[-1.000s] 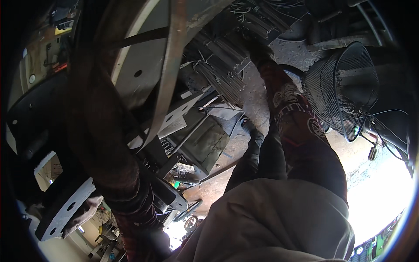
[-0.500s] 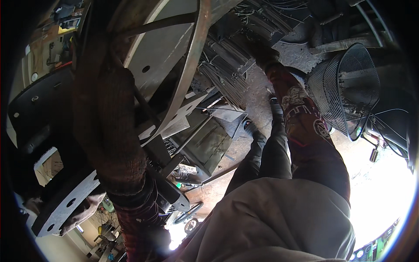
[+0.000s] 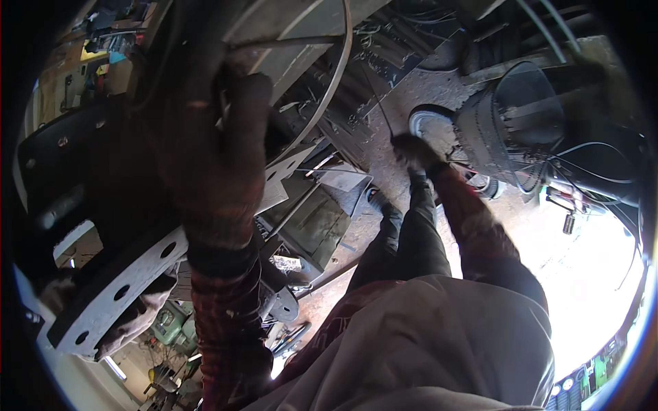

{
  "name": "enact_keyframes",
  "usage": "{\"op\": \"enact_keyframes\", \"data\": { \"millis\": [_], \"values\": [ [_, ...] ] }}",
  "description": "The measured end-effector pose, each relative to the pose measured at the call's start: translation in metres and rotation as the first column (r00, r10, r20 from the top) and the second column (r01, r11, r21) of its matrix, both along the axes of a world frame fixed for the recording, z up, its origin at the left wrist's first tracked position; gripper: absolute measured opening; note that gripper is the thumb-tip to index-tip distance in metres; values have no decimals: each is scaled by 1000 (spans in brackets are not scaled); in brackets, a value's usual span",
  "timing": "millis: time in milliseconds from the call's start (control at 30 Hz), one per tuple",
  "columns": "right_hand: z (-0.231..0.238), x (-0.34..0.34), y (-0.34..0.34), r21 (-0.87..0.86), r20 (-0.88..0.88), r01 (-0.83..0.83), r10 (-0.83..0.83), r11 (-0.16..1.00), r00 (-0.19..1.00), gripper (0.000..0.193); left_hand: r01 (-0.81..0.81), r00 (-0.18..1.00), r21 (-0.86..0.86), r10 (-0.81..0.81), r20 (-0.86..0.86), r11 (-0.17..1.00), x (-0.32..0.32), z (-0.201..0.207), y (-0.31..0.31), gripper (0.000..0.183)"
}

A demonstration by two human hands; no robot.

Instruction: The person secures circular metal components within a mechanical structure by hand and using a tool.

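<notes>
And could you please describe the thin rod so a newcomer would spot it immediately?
Find the mesh basket on the right, then the right hand left of it. The thin dark rod slants up and left from that hand, held singly, unlike the stacked bars.

No text or number can be read.

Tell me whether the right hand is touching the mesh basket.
Apart. The head view shows a clear gap between the right hand and the mesh basket.
</notes>
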State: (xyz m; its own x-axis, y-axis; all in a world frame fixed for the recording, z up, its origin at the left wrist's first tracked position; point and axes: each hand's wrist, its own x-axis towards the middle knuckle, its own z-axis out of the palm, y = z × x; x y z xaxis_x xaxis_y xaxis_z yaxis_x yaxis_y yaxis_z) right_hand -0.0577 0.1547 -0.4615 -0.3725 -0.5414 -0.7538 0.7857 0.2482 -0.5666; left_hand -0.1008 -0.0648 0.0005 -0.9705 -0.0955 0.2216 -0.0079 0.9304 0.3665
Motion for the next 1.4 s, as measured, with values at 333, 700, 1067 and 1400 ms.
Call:
{"op": "enact_keyframes", "data": {
  "millis": [333,700,1067,1400],
  "values": [
    [219,165,99,-121,-621,104,-158,987,768,20,36,990,-170,-58,-127,985,8,-24,-21,44],
    [423,145,119,-510,-262,479,-660,714,705,46,-75,994,13,76,-82,997,4,-19,-10,46],
    [438,12,111,514,-750,200,550,834,-366,49,-76,989,-52,69,-129,996,14,-3,-28,50],
    [422,-29,111,629,-586,247,658,738,-473,51,-96,991,-195,75,-113,976,8,-31,-53,47]
  ]
}}
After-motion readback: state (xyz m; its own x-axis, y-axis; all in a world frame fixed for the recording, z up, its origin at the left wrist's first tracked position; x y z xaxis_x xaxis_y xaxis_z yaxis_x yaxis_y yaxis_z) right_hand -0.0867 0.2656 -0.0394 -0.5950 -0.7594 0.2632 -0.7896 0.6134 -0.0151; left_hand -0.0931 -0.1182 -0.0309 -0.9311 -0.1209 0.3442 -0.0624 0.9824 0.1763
